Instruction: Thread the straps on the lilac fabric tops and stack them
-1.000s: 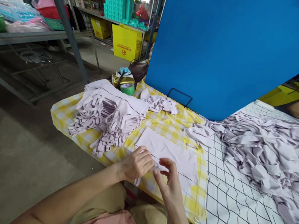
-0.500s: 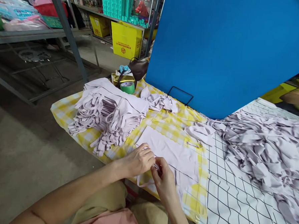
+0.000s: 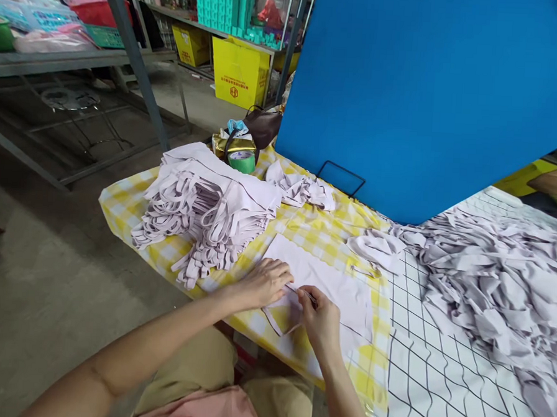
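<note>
A pale lavender cloth piece (image 3: 335, 283) with thin straps lies flat on the yellow checked tablecloth (image 3: 305, 232). My left hand (image 3: 268, 282) is closed on its near edge, fingers bent over the fabric. Just right of it, my right hand (image 3: 322, 320) pinches a small, slim dark object (image 3: 310, 298), mostly hidden by the fingers; its kind is unclear. A narrow strap (image 3: 279, 327) loops toward me below the hands. To the left rises a thick stack of similar lavender pieces (image 3: 218, 187), their straps hanging in bunches.
A large heap of lavender cloth (image 3: 499, 276) covers the white gridded cloth (image 3: 419, 365) at right. Crumpled pieces (image 3: 302, 188) lie further back. A blue board (image 3: 405, 103) stands behind the table. Green tape (image 3: 242, 162) and a dark bag (image 3: 264, 127) sit at the far corner.
My hands have moved apart: the right has shifted right, and the left lies flatter on the cloth. The strap loop now shows between them. The view has shifted slightly.
</note>
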The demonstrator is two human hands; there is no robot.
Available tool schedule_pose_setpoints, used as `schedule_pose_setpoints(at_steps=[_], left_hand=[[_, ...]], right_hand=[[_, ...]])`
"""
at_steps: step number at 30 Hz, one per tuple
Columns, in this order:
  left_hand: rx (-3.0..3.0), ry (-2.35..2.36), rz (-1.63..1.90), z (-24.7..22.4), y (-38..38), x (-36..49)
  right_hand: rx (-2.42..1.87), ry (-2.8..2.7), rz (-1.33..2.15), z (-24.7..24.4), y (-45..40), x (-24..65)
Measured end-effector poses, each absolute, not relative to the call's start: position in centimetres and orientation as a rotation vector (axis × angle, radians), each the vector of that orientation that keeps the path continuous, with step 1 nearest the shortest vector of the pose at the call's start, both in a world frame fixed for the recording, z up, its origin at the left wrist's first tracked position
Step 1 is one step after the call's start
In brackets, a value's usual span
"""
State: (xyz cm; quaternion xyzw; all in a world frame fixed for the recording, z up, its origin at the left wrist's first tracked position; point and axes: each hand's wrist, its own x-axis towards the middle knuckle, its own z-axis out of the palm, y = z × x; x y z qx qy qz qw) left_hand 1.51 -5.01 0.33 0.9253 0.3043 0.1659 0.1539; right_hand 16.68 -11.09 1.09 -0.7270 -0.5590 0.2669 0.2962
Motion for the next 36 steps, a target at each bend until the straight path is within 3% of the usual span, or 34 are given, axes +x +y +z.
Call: schedule_pose_setpoints(at_steps=[8,36], left_hand=[[2.85,0.781,0.436,-0.9,-3.4,3.2],[2.512,0.79,0.38,-1.4,-1.0,3.5]], right_hand=[[-1.992,-1.595,0.65,0.2,-9.5,18.1],[-1.945,-2.086,0.402,0.3,-7.7,18.6]])
